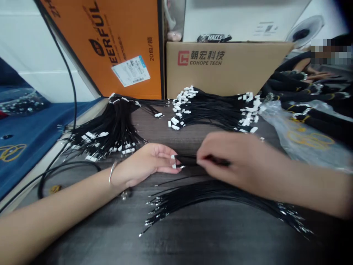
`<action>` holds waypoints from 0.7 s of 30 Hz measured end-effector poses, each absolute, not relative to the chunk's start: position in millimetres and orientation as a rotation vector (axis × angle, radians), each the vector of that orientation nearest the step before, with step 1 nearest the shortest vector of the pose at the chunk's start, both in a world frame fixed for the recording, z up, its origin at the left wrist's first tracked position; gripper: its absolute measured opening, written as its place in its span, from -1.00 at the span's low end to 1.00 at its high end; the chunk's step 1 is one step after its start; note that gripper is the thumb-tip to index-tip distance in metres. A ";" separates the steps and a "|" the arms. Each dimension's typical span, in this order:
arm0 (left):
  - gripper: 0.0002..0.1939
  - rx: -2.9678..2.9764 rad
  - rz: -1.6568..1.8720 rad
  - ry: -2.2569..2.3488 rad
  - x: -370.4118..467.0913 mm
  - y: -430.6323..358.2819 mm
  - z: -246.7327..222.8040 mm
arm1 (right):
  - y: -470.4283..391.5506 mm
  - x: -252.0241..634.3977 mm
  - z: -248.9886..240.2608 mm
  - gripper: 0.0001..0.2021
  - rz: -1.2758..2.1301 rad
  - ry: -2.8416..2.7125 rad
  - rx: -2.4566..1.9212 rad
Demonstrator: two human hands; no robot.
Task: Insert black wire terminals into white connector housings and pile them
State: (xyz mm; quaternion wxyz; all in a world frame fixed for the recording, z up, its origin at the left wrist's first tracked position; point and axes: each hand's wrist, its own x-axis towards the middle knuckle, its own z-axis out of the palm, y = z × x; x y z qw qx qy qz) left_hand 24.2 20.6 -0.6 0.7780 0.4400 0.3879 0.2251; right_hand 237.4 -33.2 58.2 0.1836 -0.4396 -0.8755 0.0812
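Note:
Near the middle of the table, my left hand point(154, 162) pinches a white connector point(173, 161) at the end of some black wires point(189, 160). My right hand point(220, 158), slightly blurred, has its thumb and fingers closed on the same wires to the right. Below both hands lies a bundle of loose black wires point(209, 191) with bare metal tips at both ends. Behind my left wrist a fanned pile of black wires point(116, 121) carries white connectors. Beyond my right hand another bundle point(215, 110) has white connectors at both ends.
An orange box point(132, 33) and a brown carton point(228, 70) stand along the back. Dark wrapped cables point(317, 84) and clear plastic bags point(303, 136) fill the right side. A thick black cable point(72, 81) loops down at left beside blue cloth point(22, 147).

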 end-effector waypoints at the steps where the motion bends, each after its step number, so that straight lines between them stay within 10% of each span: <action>1: -0.82 0.962 0.477 0.840 24.5 16.7 -0.5 | -32.6 232.0 49.0 -0.90 0.327 -2.470 -1.210; 21: -0.82 1.006 0.382 0.897 25.8 9.0 -1.7 | -20.3 233.2 11.0 -0.90 0.977 -2.170 -1.342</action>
